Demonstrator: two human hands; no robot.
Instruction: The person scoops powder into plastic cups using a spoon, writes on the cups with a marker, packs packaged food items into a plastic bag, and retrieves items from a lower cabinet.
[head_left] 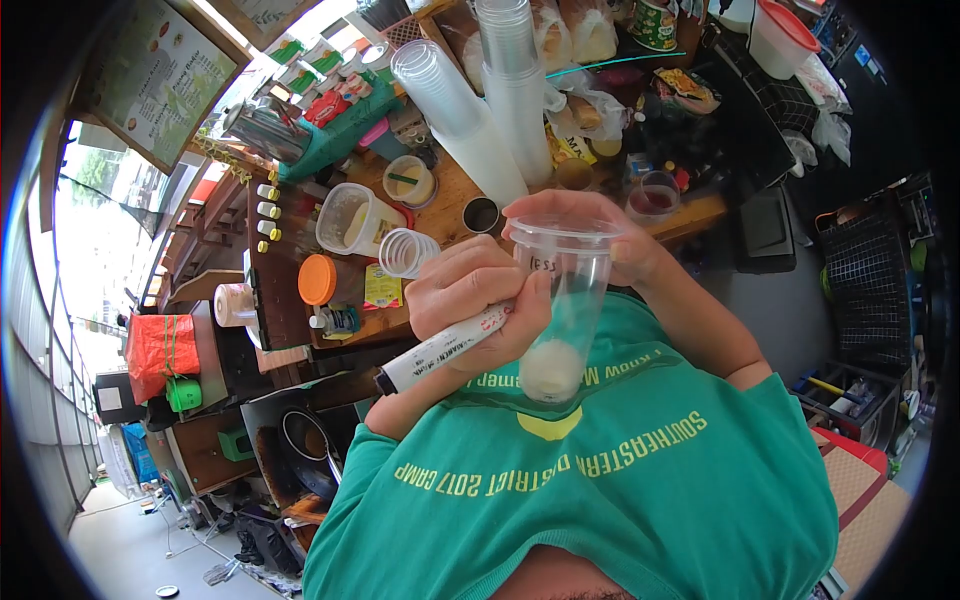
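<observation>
My left hand is closed around a thick white marker with printed text and a black end pointing down-left; its other end is hidden by my fingers. Beside it, my right hand grips a clear plastic cup near the rim, tilted in front of my green shirt. Dark handwriting shows just below the rim, and something whitish is at the bottom. My left knuckles are close to the cup's wall; whether they touch it I cannot tell. Just past my left hand lies a small clear ribbed cup.
Tall stacks of clear cups rise from the wooden counter. Nearby are a square tub, a round container, an orange-lidded jar, a dark-mouthed cup and a container of dark red contents. A pan sits at lower left.
</observation>
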